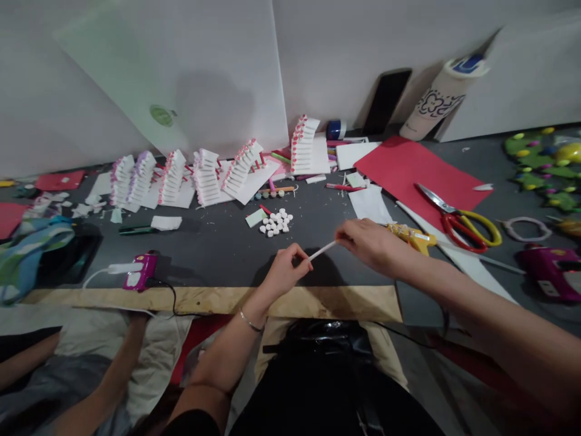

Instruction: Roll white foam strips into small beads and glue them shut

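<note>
A thin white strip [322, 250] stretches between my two hands, over the near part of the dark table. My left hand [287, 266] pinches its lower left end between thumb and fingertips. The other end is in the closed fingers of my right hand [363, 241]. Whether the strip is paper or plastic I cannot tell. Small white heart-shaped pieces [276, 223] lie in a pile just beyond my left hand. Beside my right wrist, partly hidden by it, is a yellow glue gun [413, 238].
Scissors [458, 218] rest on red paper [399, 172] at right. White cards with pink-tipped pieces [242, 169] stand along the back. A bottle [442, 97] and a phone [387, 100] lean on the wall. A purple power socket [140, 271] sits at left, near another person's arm [122, 363].
</note>
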`<action>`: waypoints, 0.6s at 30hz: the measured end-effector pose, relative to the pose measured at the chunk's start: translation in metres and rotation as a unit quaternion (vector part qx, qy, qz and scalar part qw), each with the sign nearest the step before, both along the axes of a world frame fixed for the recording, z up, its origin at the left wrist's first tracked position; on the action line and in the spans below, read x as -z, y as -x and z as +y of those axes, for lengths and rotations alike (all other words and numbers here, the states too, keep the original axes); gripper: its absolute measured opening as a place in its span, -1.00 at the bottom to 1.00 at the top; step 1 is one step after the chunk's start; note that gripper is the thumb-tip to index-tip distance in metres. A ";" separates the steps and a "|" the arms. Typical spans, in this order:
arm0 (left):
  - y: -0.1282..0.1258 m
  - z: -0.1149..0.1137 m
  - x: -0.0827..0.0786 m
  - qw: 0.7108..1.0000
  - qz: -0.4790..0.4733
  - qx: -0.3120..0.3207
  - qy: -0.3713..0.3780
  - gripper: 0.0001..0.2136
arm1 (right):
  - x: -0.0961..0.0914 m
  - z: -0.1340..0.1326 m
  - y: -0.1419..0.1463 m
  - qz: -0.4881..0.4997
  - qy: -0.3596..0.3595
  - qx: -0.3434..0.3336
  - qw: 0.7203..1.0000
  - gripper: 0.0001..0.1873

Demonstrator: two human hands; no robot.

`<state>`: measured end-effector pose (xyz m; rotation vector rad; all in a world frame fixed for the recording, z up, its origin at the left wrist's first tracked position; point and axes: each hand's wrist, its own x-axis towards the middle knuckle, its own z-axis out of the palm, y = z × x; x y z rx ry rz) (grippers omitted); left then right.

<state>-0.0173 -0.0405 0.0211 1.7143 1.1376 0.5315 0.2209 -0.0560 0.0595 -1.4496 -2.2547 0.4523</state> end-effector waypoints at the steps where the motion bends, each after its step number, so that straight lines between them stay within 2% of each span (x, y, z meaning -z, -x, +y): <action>1: -0.002 0.001 -0.002 0.999 -0.032 -0.021 0.015 -0.91 | 0.000 0.006 -0.003 0.073 0.019 0.032 0.997 -0.88; 3: -0.009 0.006 -0.003 0.993 -0.089 -0.073 0.027 -0.92 | 0.003 0.016 -0.004 0.228 0.045 0.106 0.967 -0.80; 6: -0.021 0.019 -0.004 0.979 -0.136 -0.151 0.021 -0.92 | 0.014 0.029 0.009 0.412 0.088 0.195 0.886 -0.64; 9: -0.035 0.035 -0.008 0.973 -0.130 -0.189 -0.022 -0.91 | 0.028 0.041 0.036 0.489 0.183 0.169 0.836 -0.56; 11: -0.043 0.045 -0.011 0.971 -0.104 -0.203 -0.071 -0.91 | 0.036 0.050 0.053 0.541 0.199 0.163 0.801 -0.58; 13: -0.050 0.051 -0.012 0.968 -0.067 -0.212 -0.117 -0.90 | 0.041 0.059 0.063 0.571 0.192 0.170 0.780 -0.61; 18: -0.054 0.053 -0.005 0.963 0.010 -0.205 -0.176 -0.92 | 0.051 0.072 0.059 0.594 0.199 0.161 0.762 -0.61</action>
